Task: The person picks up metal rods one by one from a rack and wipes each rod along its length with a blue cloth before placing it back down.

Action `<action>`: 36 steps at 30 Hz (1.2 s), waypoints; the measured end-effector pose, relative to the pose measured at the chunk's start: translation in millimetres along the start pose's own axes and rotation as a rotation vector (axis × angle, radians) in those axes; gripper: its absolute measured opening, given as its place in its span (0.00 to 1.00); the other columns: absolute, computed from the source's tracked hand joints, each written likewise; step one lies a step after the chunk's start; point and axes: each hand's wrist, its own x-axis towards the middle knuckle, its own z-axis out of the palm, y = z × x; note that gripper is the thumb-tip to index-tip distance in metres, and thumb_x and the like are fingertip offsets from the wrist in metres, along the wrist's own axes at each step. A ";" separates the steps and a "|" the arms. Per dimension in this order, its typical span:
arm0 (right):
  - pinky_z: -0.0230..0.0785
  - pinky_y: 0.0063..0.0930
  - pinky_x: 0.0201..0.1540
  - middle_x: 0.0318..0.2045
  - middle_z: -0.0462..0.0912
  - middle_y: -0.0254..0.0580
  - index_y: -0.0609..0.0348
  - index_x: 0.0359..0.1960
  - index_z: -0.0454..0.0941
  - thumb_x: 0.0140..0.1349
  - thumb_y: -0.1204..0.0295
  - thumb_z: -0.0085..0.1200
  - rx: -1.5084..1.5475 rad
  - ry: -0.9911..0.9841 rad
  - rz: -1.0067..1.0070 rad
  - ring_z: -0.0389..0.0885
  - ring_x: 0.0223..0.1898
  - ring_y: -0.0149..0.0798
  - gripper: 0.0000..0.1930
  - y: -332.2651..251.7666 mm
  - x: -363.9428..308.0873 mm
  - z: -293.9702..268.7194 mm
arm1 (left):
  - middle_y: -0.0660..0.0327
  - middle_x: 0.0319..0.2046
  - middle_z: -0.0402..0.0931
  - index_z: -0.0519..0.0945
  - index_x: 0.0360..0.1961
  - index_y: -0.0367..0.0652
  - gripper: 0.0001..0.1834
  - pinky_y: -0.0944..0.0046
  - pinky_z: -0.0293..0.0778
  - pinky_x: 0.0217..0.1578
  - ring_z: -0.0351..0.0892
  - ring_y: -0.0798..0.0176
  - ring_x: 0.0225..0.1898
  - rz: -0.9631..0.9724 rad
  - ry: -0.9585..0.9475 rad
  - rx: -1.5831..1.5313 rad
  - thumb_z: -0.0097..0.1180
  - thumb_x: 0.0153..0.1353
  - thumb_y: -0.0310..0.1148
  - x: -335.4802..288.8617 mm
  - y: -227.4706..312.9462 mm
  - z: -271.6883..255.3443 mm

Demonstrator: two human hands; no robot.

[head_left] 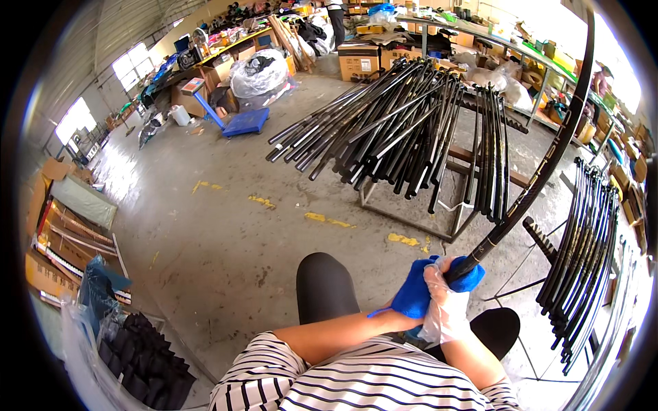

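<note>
A long black fishing rod (524, 202) with light markings slants from my lap toward the upper right. Its thick lower end rests at my right hand (442, 298), which wears a clear plastic glove and is closed around the rod's end and a blue cloth (412, 291). Close against it on the left, my left hand (401, 319) is pressed to the same cloth; the cloth covers most of its fingers, so their grip is hidden. Part of the cloth also shows beyond the rod's end.
Many black rods (391, 130) lie on a metal frame (411, 218) ahead. More rods (582, 240) lean on a rack at right. A crate (147, 359) of black pieces stands at lower left. Farther off are a blue platform scale (245, 122), cartons (358, 61) and a person (336, 20).
</note>
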 end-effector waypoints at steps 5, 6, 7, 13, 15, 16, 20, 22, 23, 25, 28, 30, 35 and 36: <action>0.60 0.18 0.30 0.25 0.68 0.27 0.52 0.27 0.67 0.49 0.81 0.58 0.010 0.078 0.105 0.66 0.26 0.24 0.12 -37.4 6.7 -5.7 | 0.61 0.28 0.76 0.76 0.40 0.42 0.13 0.65 0.71 0.33 0.76 0.65 0.30 -0.045 -0.222 -0.188 0.59 0.52 0.30 -13.2 3.5 -18.8; 0.61 0.18 0.31 0.26 0.68 0.27 0.51 0.28 0.67 0.49 0.80 0.59 0.081 0.064 0.123 0.66 0.27 0.24 0.13 -47.1 8.0 -3.1 | 0.62 0.28 0.77 0.76 0.39 0.41 0.12 0.66 0.71 0.34 0.76 0.67 0.30 -0.059 -0.201 -0.256 0.59 0.53 0.30 -13.8 0.7 -18.5; 0.61 0.19 0.31 0.26 0.68 0.27 0.51 0.28 0.67 0.48 0.78 0.62 0.107 0.089 0.161 0.66 0.27 0.24 0.14 -53.5 7.3 0.0 | 0.62 0.29 0.78 0.76 0.38 0.41 0.11 0.66 0.71 0.34 0.76 0.69 0.31 -0.073 -0.181 -0.325 0.59 0.53 0.30 -13.7 -2.0 -18.6; 0.62 0.16 0.27 0.23 0.67 0.25 0.52 0.30 0.66 0.46 0.77 0.62 0.135 -0.002 0.190 0.67 0.23 0.23 0.15 -30.0 0.1 -15.2 | 0.63 0.31 0.78 0.77 0.39 0.41 0.15 0.66 0.71 0.35 0.77 0.69 0.34 0.135 0.204 -0.223 0.61 0.50 0.32 8.9 -4.6 -3.5; 0.62 0.18 0.29 0.23 0.69 0.27 0.53 0.29 0.67 0.47 0.77 0.62 0.151 -0.019 0.305 0.68 0.26 0.24 0.14 -18.4 5.6 -34.5 | 0.61 0.34 0.78 0.76 0.40 0.39 0.17 0.66 0.71 0.37 0.76 0.68 0.36 0.088 -0.016 0.000 0.62 0.49 0.32 29.1 -17.9 -13.3; 0.62 0.19 0.31 0.24 0.70 0.28 0.53 0.28 0.67 0.48 0.76 0.62 0.122 -0.016 0.347 0.68 0.27 0.25 0.13 -13.4 10.3 -38.7 | 0.61 0.35 0.78 0.76 0.41 0.39 0.17 0.66 0.71 0.37 0.76 0.67 0.37 0.105 -0.078 0.087 0.63 0.49 0.31 32.2 -24.3 -15.8; 0.63 0.22 0.36 0.27 0.71 0.30 0.53 0.28 0.68 0.48 0.76 0.61 0.226 -0.031 0.447 0.69 0.30 0.26 0.12 -34.4 12.1 -52.7 | 0.65 0.33 0.77 0.77 0.41 0.38 0.13 0.71 0.69 0.35 0.74 0.72 0.35 -0.236 -0.156 0.008 0.59 0.53 0.28 41.9 -17.5 -42.3; 0.63 0.23 0.38 0.29 0.70 0.31 0.53 0.29 0.68 0.46 0.77 0.62 0.208 -0.072 0.440 0.69 0.32 0.27 0.13 -39.9 14.2 -58.0 | 0.68 0.25 0.70 0.79 0.39 0.41 0.10 0.75 0.65 0.26 0.67 0.74 0.24 -0.008 0.135 -0.059 0.58 0.53 0.27 58.1 -5.0 -58.3; 0.63 0.23 0.38 0.29 0.70 0.31 0.53 0.30 0.68 0.45 0.77 0.62 0.174 -0.117 0.414 0.69 0.32 0.27 0.14 -32.6 17.2 -63.3 | 0.68 0.25 0.68 0.79 0.40 0.42 0.11 0.75 0.63 0.26 0.64 0.75 0.25 0.097 0.152 0.002 0.59 0.53 0.29 67.4 8.8 -56.3; 0.63 0.23 0.39 0.30 0.71 0.31 0.54 0.32 0.68 0.43 0.77 0.63 0.098 -0.185 0.385 0.69 0.33 0.27 0.16 -28.6 19.2 -62.6 | 0.68 0.29 0.66 0.80 0.41 0.42 0.14 0.75 0.61 0.29 0.60 0.75 0.28 0.252 0.106 0.127 0.59 0.53 0.34 81.5 35.6 -43.8; 0.67 0.24 0.43 0.36 0.73 0.33 0.59 0.42 0.69 0.47 0.74 0.62 -0.026 -0.220 0.200 0.72 0.38 0.29 0.20 7.3 20.6 -62.1 | 0.62 0.32 0.67 0.79 0.38 0.38 0.14 0.65 0.66 0.37 0.68 0.64 0.35 0.373 0.041 0.377 0.57 0.54 0.35 90.4 54.5 -9.0; 0.67 0.24 0.44 0.39 0.73 0.34 0.59 0.46 0.67 0.49 0.74 0.60 0.002 -0.259 0.216 0.72 0.41 0.30 0.22 6.5 22.0 -70.3 | 0.59 0.30 0.66 0.76 0.35 0.35 0.11 0.65 0.67 0.35 0.69 0.61 0.34 0.315 0.036 0.416 0.56 0.55 0.33 96.4 48.8 -6.2; 0.69 0.27 0.37 0.28 0.76 0.34 0.56 0.35 0.73 0.48 0.71 0.59 -0.404 -0.425 0.419 0.74 0.32 0.30 0.12 26.7 21.9 -122.8 | 0.51 0.22 0.71 0.69 0.25 0.35 0.14 0.57 0.69 0.27 0.74 0.49 0.26 0.204 0.221 0.550 0.48 0.61 0.36 158.6 41.6 3.3; 0.69 0.27 0.36 0.27 0.76 0.35 0.56 0.33 0.73 0.47 0.70 0.59 -0.506 -0.430 0.395 0.75 0.31 0.31 0.11 33.1 21.4 -136.3 | 0.50 0.18 0.72 0.68 0.24 0.35 0.16 0.56 0.69 0.23 0.75 0.48 0.22 0.153 0.243 0.585 0.46 0.62 0.37 179.6 39.3 -4.3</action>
